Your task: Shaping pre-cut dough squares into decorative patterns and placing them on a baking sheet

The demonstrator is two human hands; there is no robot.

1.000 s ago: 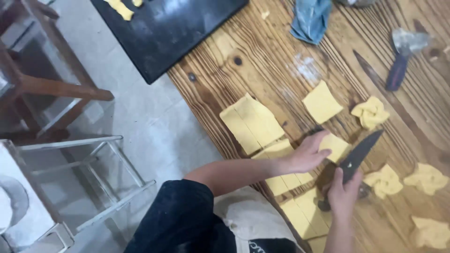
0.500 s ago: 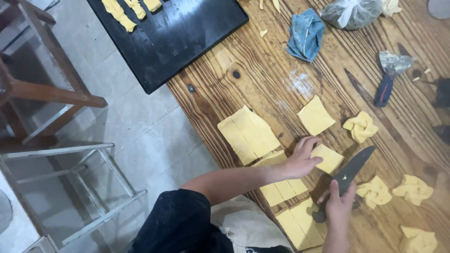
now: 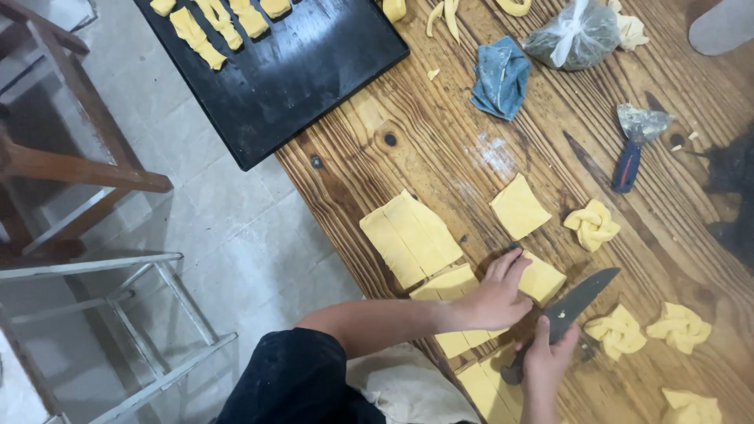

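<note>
Near the tabletop's [image 3: 440, 149] front edge, the left hand [image 3: 496, 294] lies with fingers spread flat over a dough square [image 3: 540, 276], pinning it down. The right hand [image 3: 548, 357] has its fingers wrapped tight round the handle of a knife [image 3: 572, 308], whose dark blade points up and away, just right of that square.

Judging by the spread, the work is partway through. Done: a cut slab [image 3: 410, 237] scored into strips, one loose square [image 3: 518, 207] beyond the hands, and four twisted knots, one [image 3: 591, 224] above the blade, two [image 3: 618, 331] [image 3: 679, 326] to its right and one [image 3: 691, 408] at the lower edge. A black tray [image 3: 314, 71] at the far corner already carries a row of shaped pieces [image 3: 216, 22]. Left: more flat dough sheets [image 3: 471, 345] under and below the left wrist, uncut or only partly cut.

Around them lie a blue cloth [image 3: 500, 76], a knotted plastic bag [image 3: 577, 33], and a scraper [image 3: 632, 149] with a blue handle. None of these crowds the cutting spot; the knots beside the blade are the nearest clutter. A wooden chair [image 3: 55, 157] and a metal frame [image 3: 141, 314] stand on the floor.
</note>
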